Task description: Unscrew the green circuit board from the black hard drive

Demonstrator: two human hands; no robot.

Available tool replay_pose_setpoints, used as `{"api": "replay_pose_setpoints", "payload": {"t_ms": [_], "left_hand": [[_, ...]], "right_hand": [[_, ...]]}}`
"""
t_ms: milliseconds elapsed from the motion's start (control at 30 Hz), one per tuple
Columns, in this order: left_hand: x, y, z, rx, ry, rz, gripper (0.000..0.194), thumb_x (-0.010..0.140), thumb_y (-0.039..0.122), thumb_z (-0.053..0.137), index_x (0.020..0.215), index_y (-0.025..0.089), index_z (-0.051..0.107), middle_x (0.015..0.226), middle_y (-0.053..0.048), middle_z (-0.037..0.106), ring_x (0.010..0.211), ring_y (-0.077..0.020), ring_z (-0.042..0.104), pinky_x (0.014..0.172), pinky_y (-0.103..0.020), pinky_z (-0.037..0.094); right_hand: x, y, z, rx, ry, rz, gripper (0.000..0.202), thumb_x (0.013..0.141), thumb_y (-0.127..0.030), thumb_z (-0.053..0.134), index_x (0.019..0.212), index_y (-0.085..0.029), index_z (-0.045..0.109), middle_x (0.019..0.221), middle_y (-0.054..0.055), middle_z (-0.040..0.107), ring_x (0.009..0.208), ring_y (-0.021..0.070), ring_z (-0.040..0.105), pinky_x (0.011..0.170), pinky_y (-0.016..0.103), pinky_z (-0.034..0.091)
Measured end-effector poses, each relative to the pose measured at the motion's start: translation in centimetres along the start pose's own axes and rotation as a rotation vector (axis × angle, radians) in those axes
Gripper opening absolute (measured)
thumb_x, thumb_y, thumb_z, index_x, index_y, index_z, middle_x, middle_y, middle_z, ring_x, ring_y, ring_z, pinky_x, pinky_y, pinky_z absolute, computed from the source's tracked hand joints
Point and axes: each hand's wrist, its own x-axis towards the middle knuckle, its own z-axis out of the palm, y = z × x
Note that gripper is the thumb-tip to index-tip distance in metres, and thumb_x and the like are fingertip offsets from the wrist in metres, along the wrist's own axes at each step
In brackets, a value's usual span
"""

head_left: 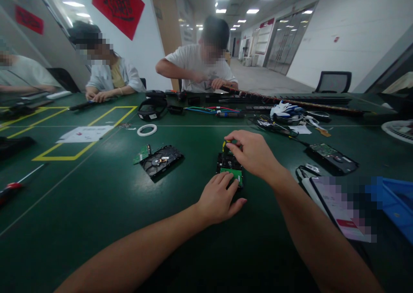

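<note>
A hard drive (229, 161) with a green circuit board lies on the green table in front of me. My right hand (256, 153) is closed round the yellow-and-black handle of a short screwdriver (225, 146), which stands upright over the drive's far part. Its tip is too small to make out. My left hand (217, 198) rests on the near end of the drive, fingers spread over the circuit board and thumb held apart. To the left lie an opened hard drive (161, 160) and a loose green circuit board (141, 154).
Another drive (334, 157) lies right, near a phone (338, 207) and a blue bin (392, 205). A tape roll (147, 130), cables (213, 109) and gloves (285, 111) lie farther back. A red-handled screwdriver (11, 190) is at left. Several people sit across the table.
</note>
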Motion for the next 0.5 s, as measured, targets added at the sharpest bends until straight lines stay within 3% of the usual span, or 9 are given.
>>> {"api": "replay_pose_setpoints", "payload": {"t_ms": [200, 500], "left_hand": [[0.00, -0.02, 0.12, -0.001, 0.006, -0.005, 0.053, 0.102, 0.056, 0.054, 0.137, 0.016, 0.060, 0.141, -0.018, 0.060, 0.135, -0.0358, 0.055, 0.111, -0.054, 0.049], [0.00, 0.04, 0.03, 0.004, 0.004, -0.002, 0.051, 0.103, 0.054, 0.052, 0.136, 0.016, 0.060, 0.140, -0.018, 0.060, 0.135, -0.0355, 0.055, 0.112, -0.053, 0.049]], "right_hand": [[0.13, 0.13, 0.37, -0.007, 0.057, 0.022, 0.009, 0.097, -0.027, 0.066, 0.099, -0.022, 0.072, 0.106, 0.007, 0.074, 0.094, 0.0224, 0.066, 0.088, 0.038, 0.049], [0.10, 0.11, 0.08, 0.055, 0.030, -0.030, 0.018, 0.094, -0.013, 0.061, 0.105, -0.022, 0.071, 0.110, 0.007, 0.075, 0.104, 0.0233, 0.068, 0.097, 0.039, 0.049]]}}
